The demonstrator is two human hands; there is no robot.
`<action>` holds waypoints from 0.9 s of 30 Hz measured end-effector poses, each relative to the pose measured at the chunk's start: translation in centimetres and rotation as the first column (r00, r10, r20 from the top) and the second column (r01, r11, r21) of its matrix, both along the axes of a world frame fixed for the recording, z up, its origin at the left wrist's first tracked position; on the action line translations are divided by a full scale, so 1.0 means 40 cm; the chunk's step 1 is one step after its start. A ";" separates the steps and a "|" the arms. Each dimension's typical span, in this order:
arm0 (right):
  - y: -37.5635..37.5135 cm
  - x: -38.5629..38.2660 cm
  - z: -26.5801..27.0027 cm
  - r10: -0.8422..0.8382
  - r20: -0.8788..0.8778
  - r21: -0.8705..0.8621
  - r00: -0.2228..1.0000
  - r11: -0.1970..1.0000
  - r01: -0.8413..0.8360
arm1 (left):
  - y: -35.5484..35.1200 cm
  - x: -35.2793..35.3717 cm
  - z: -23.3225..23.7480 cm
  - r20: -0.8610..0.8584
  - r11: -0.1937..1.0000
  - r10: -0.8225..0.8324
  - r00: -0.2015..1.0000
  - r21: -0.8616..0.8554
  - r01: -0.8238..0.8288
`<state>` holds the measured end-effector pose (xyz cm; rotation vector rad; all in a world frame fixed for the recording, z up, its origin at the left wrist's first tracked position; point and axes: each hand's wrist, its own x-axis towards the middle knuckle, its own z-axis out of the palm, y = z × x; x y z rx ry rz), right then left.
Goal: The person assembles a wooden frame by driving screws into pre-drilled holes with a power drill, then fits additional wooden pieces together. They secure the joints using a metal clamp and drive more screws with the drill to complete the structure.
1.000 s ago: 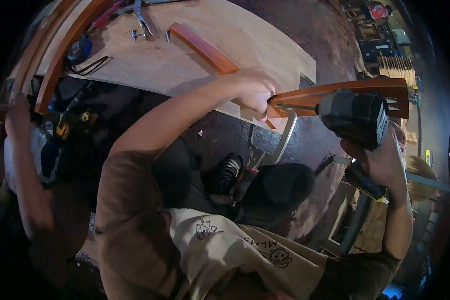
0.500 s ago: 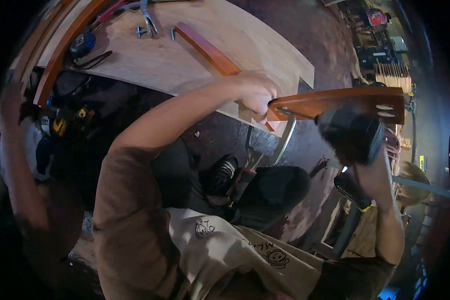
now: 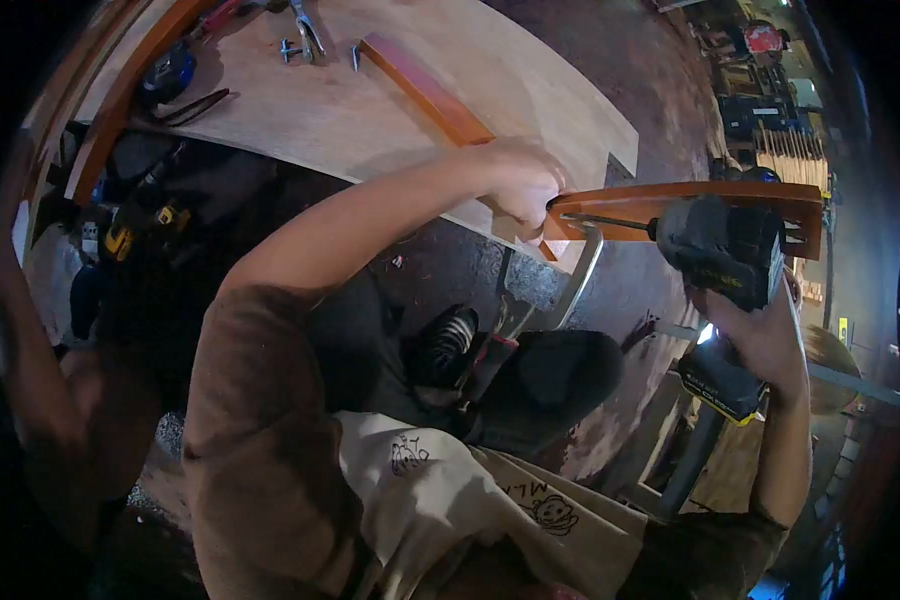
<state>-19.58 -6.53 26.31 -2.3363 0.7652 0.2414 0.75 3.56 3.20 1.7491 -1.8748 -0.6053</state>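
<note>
My right hand [image 3: 775, 340] is wrapped around the handle of a black cordless drill [image 3: 720, 250]. The drill's long thin bit [image 3: 610, 221] points left, its tip at the near end of a curved reddish-brown wooden piece [image 3: 710, 192]. Closed around that same end is my left hand [image 3: 525, 195], with its fingertips mostly hidden. Two elongated holes show at the piece's far right end. Just below my left hand, a metal clamp [image 3: 580, 285] with a red-and-black handle sits at the board's edge. A straight reddish-brown wooden bar [image 3: 425, 90] runs from my left hand across the board.
A pale plywood board [image 3: 290, 120] carries locking pliers [image 3: 308, 30], a blue-and-black tape measure [image 3: 167, 75] and a dark strap. Yellow-and-black power tools [image 3: 120, 240] lie at left, near another person's arm [image 3: 30, 340]. Stacked wood pieces [image 3: 795, 150] stand far right.
The drill, blurred before, now shows sharply and has swung upward, its bit lying more in line with the wooden piece. My left hand keeps its grip; the whole view has shifted slightly.
</note>
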 end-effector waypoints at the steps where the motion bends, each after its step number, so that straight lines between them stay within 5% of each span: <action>1: -0.011 -0.007 -0.001 -0.025 -0.034 -0.043 0.999 0.999 0.023 | 0.005 0.000 0.008 0.001 1.000 -0.002 1.000 0.001 0.002; 6: -0.019 -0.024 -0.016 -0.043 -0.002 -0.013 0.999 0.999 0.043 | 0.000 0.000 -0.008 0.033 0.997 -0.001 0.999 -0.080 0.004; 9: 0.001 -0.041 0.009 -0.002 0.122 -0.140 0.992 0.990 0.019 | 0.001 0.002 -0.005 0.017 0.999 -0.014 1.000 -0.045 0.015; 11: -0.010 -0.088 0.107 -0.236 -0.193 -0.298 0.952 0.939 0.172 | -0.035 0.011 -0.067 -0.037 0.998 -0.008 0.999 -0.059 0.006; 14: 0.023 -0.165 0.188 -0.230 -0.257 -0.462 0.939 0.882 0.089 | -0.050 -0.018 -0.077 -0.067 0.998 -0.036 0.997 -0.060 0.032; 17: 0.009 -0.276 0.209 -0.263 -0.198 -0.449 0.944 0.881 0.152 | -0.036 -0.009 -0.049 -0.043 0.994 -0.084 0.995 -0.075 0.081; 19: -0.019 -0.386 0.205 -0.327 -0.049 -0.318 0.944 0.901 0.295 | -0.056 0.005 -0.076 -0.156 0.936 -0.146 0.977 -0.341 0.085; 21: -0.089 -0.524 0.178 -0.388 0.210 -0.017 0.898 0.916 0.400 | -0.057 -0.003 -0.062 -0.212 0.951 -0.163 0.964 -0.294 0.096; 24: -0.215 -0.646 0.054 -0.442 0.544 0.605 0.714 0.796 0.032 | -0.036 -0.023 -0.029 -0.260 0.967 -0.114 0.959 -0.250 0.047; 26: -0.245 -0.570 -0.012 -0.504 0.547 0.788 0.668 0.580 -0.207 | -0.021 -0.037 -0.017 -0.231 0.969 -0.065 0.971 -0.248 0.006; 27: -0.551 -0.700 -0.194 -0.672 0.670 0.599 0.317 0.741 0.305 | -0.025 -0.048 -0.007 -0.158 0.947 -0.019 0.987 -0.319 -0.033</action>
